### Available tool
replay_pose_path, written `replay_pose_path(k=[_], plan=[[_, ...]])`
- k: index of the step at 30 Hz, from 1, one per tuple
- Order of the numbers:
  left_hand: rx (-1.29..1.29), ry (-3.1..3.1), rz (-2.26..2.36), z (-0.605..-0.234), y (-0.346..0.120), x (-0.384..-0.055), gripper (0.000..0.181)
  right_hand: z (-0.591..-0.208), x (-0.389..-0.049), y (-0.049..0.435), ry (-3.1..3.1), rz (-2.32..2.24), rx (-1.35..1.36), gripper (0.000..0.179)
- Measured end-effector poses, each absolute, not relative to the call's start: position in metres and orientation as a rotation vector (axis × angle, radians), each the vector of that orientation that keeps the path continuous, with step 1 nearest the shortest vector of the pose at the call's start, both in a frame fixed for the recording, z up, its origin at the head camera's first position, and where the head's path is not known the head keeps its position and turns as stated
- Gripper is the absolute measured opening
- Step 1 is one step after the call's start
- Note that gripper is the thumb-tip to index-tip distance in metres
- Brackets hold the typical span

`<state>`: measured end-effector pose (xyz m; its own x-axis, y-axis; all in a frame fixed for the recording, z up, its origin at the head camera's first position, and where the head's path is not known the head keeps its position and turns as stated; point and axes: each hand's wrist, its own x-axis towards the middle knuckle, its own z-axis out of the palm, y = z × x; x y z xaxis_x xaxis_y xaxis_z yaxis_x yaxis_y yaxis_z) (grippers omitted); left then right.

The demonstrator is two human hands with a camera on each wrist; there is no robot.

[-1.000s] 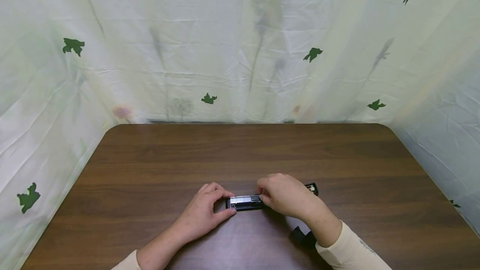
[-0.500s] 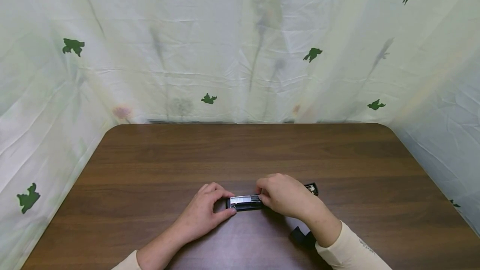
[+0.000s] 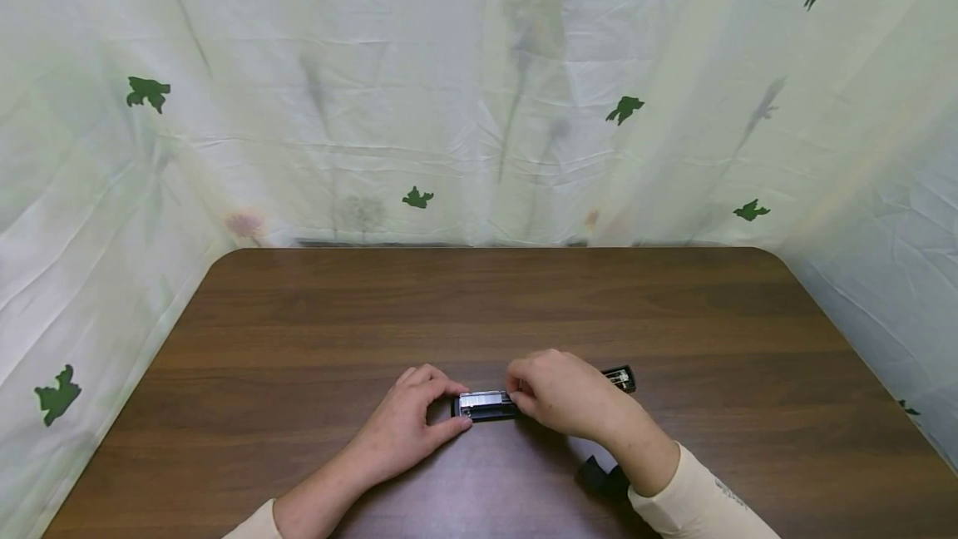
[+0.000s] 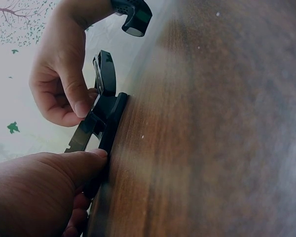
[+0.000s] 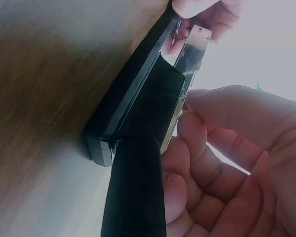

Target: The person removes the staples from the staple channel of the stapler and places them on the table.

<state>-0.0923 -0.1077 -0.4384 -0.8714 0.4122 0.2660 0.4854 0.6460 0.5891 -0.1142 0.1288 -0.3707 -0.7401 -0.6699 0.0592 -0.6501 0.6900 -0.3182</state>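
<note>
A black stapler (image 3: 490, 417) lies opened up on the table, its top cover (image 3: 623, 378) folded back to the right. My left hand (image 3: 407, 422) grips the left end of its base, thumb on the near side and fingers on the far side. In the right wrist view a shiny metal magazine (image 5: 193, 54) stands tilted up from the black base (image 5: 133, 91). The right hand (image 3: 565, 393) pinches that magazine along its side between thumb and fingers. In the left wrist view the raised cover (image 4: 107, 74) rises behind the right fingertips.
Brown wood-grain table (image 3: 337, 306) extends to both sides and behind the stapler. A black wrist device (image 3: 599, 477) hangs under the right wrist. Pale curtains (image 3: 449, 106) with green leaf and bird shapes close off the back and sides.
The right hand has shifted slightly left along the stapler, and a bit more of the folded-back cover shows. The left hand stays in place on the base.
</note>
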Motion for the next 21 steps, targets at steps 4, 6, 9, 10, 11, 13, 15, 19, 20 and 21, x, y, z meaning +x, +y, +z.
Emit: replay_pose_path(k=[4,6,9,10,11,13,15,19,20,21], plan=[[-0.753,-2.749,-1.033,-0.4386,-0.1078,-0.0924,0.033,-0.3707,-0.1131,0.1262,2.820,-0.499,-1.104,0.016],[-0.753,-2.748,-1.033,-0.4387,-0.1077,-0.0926,0.032,-0.3708,-0.1124,0.1246,2.810,-0.502,-1.095,0.016],[-0.753,-2.746,-1.032,-0.4386,-0.1076,-0.0927,0.033,-0.3715,-0.1113,0.1226,2.806,-0.495,-1.087,0.016],[-0.754,-2.746,-1.032,-0.4387,-0.1076,-0.0927,0.033,-0.3719,-0.1111,0.1222,2.809,-0.490,-1.088,0.016],[-0.755,-2.746,-1.033,-0.4387,-0.1076,-0.0927,0.033,-0.3722,-0.1108,0.1218,2.812,-0.485,-1.092,0.016],[-0.756,-2.746,-1.033,-0.4387,-0.1076,-0.0926,0.033,-0.3729,-0.1102,0.1212,2.817,-0.480,-1.097,0.016],[-0.756,-2.746,-1.031,-0.4387,-0.1076,-0.0927,0.033,-0.3731,-0.1097,0.1209,2.814,-0.485,-1.097,0.015],[-0.752,-2.744,-1.030,-0.4386,-0.1075,-0.0927,0.033,-0.3733,-0.1093,0.1203,2.806,-0.504,-1.092,0.017],[-0.751,-2.743,-1.029,-0.4386,-0.1074,-0.0927,0.033,-0.3734,-0.1092,0.1201,2.807,-0.502,-1.094,0.017],[-0.750,-2.743,-1.030,-0.4385,-0.1073,-0.0927,0.033,-0.3737,-0.1094,0.1200,2.811,-0.500,-1.097,0.018]])
